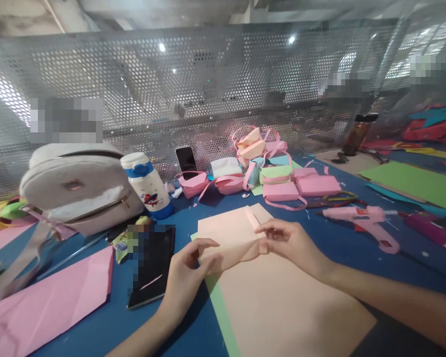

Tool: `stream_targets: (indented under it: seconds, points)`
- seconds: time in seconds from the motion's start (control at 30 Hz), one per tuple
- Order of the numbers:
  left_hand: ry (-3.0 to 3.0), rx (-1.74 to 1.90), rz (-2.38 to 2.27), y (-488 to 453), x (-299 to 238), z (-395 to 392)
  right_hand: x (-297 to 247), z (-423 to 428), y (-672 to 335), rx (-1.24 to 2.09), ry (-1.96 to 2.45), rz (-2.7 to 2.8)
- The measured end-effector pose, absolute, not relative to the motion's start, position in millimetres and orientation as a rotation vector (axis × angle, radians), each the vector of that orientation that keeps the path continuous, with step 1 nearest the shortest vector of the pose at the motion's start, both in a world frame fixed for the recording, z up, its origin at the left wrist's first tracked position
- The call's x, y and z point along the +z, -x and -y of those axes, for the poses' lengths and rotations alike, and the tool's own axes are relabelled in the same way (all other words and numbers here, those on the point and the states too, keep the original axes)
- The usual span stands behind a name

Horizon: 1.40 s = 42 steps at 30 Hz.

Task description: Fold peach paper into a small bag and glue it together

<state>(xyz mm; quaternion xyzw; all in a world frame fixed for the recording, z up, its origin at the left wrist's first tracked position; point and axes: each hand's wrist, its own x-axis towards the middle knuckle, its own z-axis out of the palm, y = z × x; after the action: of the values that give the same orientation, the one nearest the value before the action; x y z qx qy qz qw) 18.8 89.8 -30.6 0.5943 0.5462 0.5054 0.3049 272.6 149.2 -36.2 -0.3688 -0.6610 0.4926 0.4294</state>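
Note:
A small peach paper sheet (pixel 225 230) lies on a larger peach sheet (pixel 282 302), its right edge folded into a narrow strip and its lower edge bulging up. My right hand (pixel 295 245) pinches that folded edge between thumb and fingers. On the left side of the small sheet rests my left hand (pixel 189 270), thumb and index finger curved and apart on the paper. Green paper (pixel 223 312) shows beneath the stack along its left side. Beyond my hands sit several small paper bags, among them a pink bag (pixel 280 192) with a strap and a green bag (pixel 277 174).
A pink glue gun (pixel 367 218) lies to the right, near scissors (pixel 340 197). Left are a dark tablet (pixel 154 270), a white bottle (pixel 148 191), a pale backpack (pixel 78 191) and pink paper (pixel 59 302). A phone (pixel 186 161) leans against a perforated metal screen (pixel 141 94).

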Motion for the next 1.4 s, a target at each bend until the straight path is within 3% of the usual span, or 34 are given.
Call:
stream_targets:
  seconds: [0.67,0.83,1.0,1.4]
  points:
    - [-2.023,1.646,-1.471,-16,-12,-90,-13,-139,-270,0.563,0.683,1.800]
    - [-2.187,1.687,-1.758,-24,13,-95,11,-136,-266,0.543,0.779,1.788]
    - [-2.400,1.455,-1.558,-51,51,-100,41,-133,-254,0.550,0.740,1.838]
    - [-1.846,1.281,-1.276,-71,69,-91,73,-137,-252,0.708,0.663,1.935]
